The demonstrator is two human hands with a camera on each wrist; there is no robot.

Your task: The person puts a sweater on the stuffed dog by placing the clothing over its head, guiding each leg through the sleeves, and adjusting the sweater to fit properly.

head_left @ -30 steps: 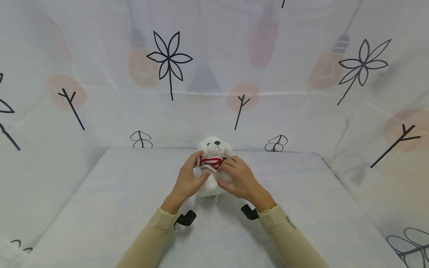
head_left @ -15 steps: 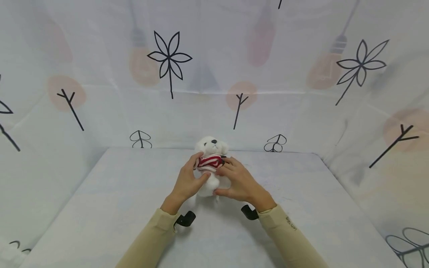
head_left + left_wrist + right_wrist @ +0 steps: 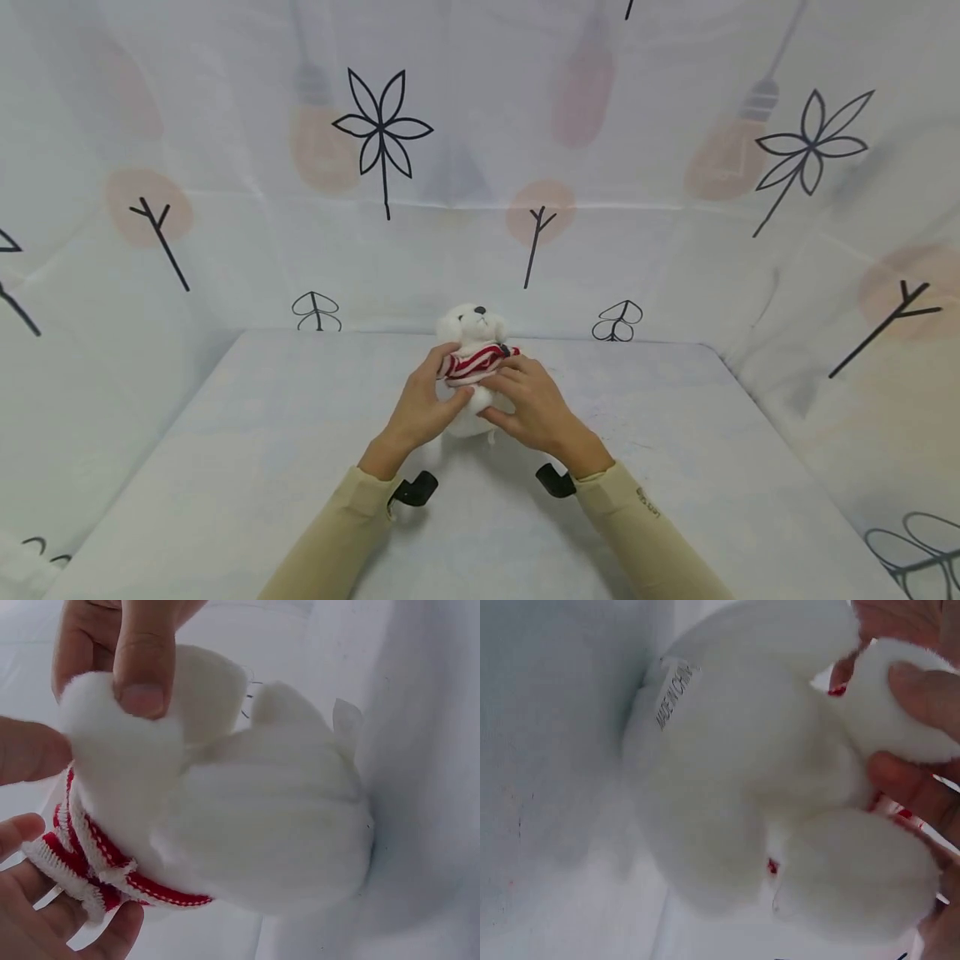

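A white plush dog (image 3: 470, 323) sits upright on the table, facing away from the hands' wrists, its head tipped back. Round its upper body is a red-and-white striped knit sweater (image 3: 474, 364). My left hand (image 3: 423, 408) holds the toy's left side, its fingers on the sweater. From the other side my right hand (image 3: 536, 404) pinches a white paw (image 3: 480, 402) between thumb and fingers. The sweater (image 3: 112, 870) looks bunched round the body in the left wrist view. A "MADE IN CHINA" tag (image 3: 675, 690) sticks out near the toy's base in the right wrist view.
The white table (image 3: 262, 467) spreads out around the toy. Behind it hangs a white cloth backdrop (image 3: 450, 250) printed with flowers and bulbs. Black wrist mounts (image 3: 416, 489) jut inward below both hands.
The toy's head has shifted slightly left and tipped back. More of the striped sweater shows toward the right, where my right fingers have shifted; a paw now shows between the thumbs.
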